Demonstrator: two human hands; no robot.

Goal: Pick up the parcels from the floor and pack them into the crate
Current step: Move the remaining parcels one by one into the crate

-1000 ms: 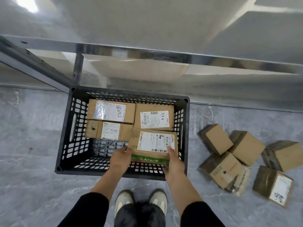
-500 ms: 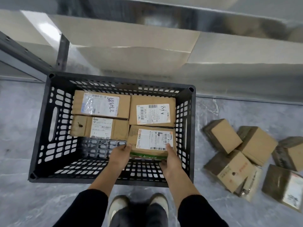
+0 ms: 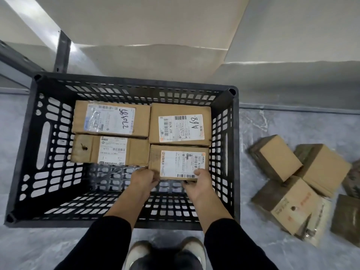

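Note:
A black slotted crate (image 3: pixel 27 152) stands on the floor in front of me. Three labelled cardboard parcels lie flat inside it: one at the back left (image 3: pixel 111 118), one at the back right (image 3: pixel 180 124) and one at the middle left (image 3: pixel 110 150). A fourth labelled parcel (image 3: pixel 178 162) sits low in the crate at the right, against the back right one. My left hand (image 3: pixel 143 179) grips its near left corner and my right hand (image 3: pixel 201 182) its near right edge. Several more parcels (image 3: pixel 278 156) lie in a heap on the floor to the crate's right.
A metal shelf post (image 3: pixel 62 50) and pale flat sheets (image 3: pixel 155 55) stand just behind the crate. My shoes (image 3: pixel 140 254) are at the crate's near wall. The near half of the crate floor (image 3: pixel 97 199) is bare grid. Grey marbled floor (image 3: pixel 39 250) lies all around.
The parcel in my hands has gone down and back until it lies level beside the other parcels. My head has moved closer over the crate.

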